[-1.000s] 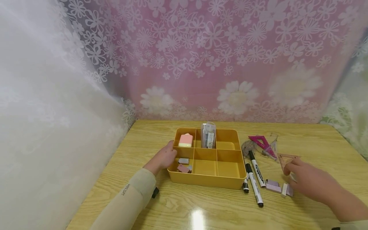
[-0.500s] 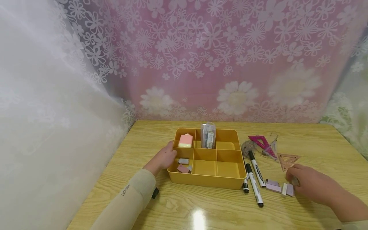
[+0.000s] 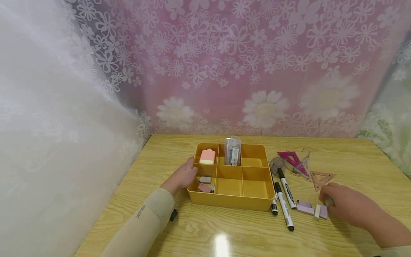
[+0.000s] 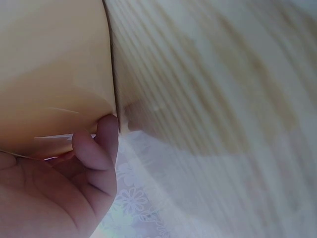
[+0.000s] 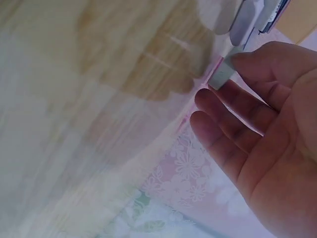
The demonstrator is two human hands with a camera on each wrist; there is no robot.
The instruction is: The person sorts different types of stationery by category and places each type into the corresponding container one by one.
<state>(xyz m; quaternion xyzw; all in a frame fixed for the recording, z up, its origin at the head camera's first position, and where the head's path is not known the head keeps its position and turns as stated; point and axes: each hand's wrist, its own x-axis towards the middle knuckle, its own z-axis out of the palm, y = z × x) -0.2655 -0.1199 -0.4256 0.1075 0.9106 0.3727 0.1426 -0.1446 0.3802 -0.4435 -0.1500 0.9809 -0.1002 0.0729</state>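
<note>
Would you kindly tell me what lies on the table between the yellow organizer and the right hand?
In the head view, black-capped markers lie beside the yellow organizer, then purple and white blocks nearer the right hand.

Glossy wood-grain table (image 3: pixel 192 232), plastic tray (image 3: pixel 231 202).

On the table (image 3: pixel 199 228), before a curtain (image 3: pixel 208 89), the 6-compartment box (image 3: pixel 231 202) holds erasers (image 3: pixel 205 180) front left, a container (image 3: pixel 207 156) back left and a packet (image 3: pixel 234 153) back middle. Right of it lie 3 markers (image 3: pixel 287 189); right of them, loose erasers (image 3: pixel 305 210), with set squares (image 3: pixel 302 169) behind.
</note>
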